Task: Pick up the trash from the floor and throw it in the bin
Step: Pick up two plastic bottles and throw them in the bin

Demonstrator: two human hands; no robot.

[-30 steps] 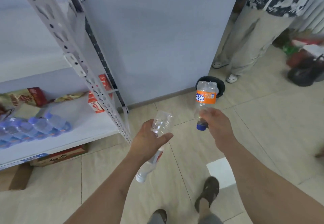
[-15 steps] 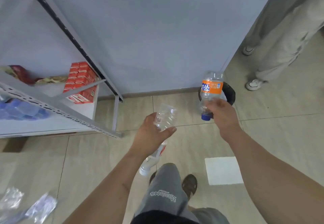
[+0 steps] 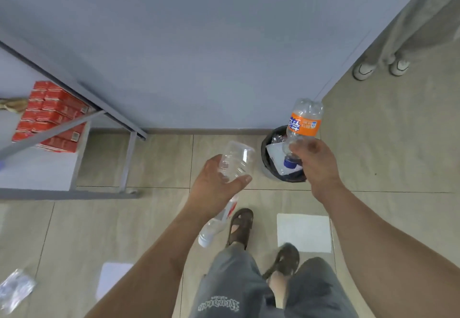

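My left hand [image 3: 215, 188] grips a clear empty plastic bottle [image 3: 235, 160] upside down, its white cap [image 3: 205, 239] pointing at the floor. My right hand [image 3: 315, 163] holds an orange-labelled bottle [image 3: 303, 124] by the neck, blue cap [image 3: 290, 162] down, right above a small bin [image 3: 267, 158] lined with a black bag. The bin stands against the wall's corner and holds white paper and clear plastic. Two white paper sheets [image 3: 303, 233] [image 3: 113, 280] and a crumpled clear wrapper [image 3: 15, 290] lie on the tiled floor.
A grey metal shelf rack [image 3: 124, 160] stands at the left with red cartons [image 3: 49, 120] on its low shelf. Another person's legs and white shoes [image 3: 380, 67] stand at the far right. A blue-grey wall [image 3: 211, 56] lies straight ahead. My sandalled feet [image 3: 240, 225] are below.
I have stepped closer to the bin and the view has tilted down. My right hand has carried the orange-labelled bottle over the bin's opening. Both hands keep their bottles.
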